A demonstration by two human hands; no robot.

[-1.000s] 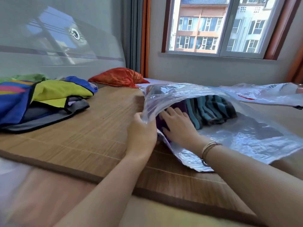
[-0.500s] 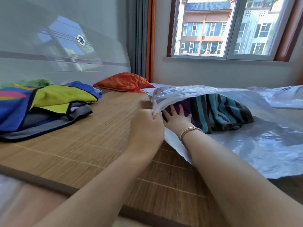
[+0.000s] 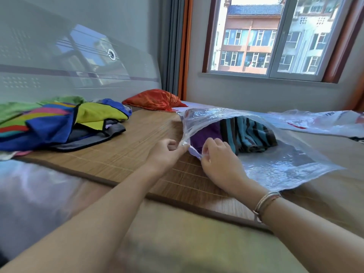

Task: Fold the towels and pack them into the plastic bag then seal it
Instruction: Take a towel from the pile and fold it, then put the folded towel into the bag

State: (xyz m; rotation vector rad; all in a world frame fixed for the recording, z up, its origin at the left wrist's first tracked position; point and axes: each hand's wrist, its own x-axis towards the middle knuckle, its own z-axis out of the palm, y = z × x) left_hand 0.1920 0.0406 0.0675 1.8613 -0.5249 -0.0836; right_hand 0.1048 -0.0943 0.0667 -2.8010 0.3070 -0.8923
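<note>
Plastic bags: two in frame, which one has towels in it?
The near plastic bag, pinched at its mouth by the left hand and right hand, holds the striped towel. The far bag by the window lies flat.

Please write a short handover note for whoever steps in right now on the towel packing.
Left hand: pinches the plastic bag at its open mouth.
Right hand: pinches the mouth's edge just beside it.
In the bag: a striped towel and a purple towel, on the bamboo mat.
Left of the mat: a pile of colourful towels, unpacked.
Done: two towels bagged.
Left: seal this mouth, probably by pressing along it; fold and pack the pile.
</note>
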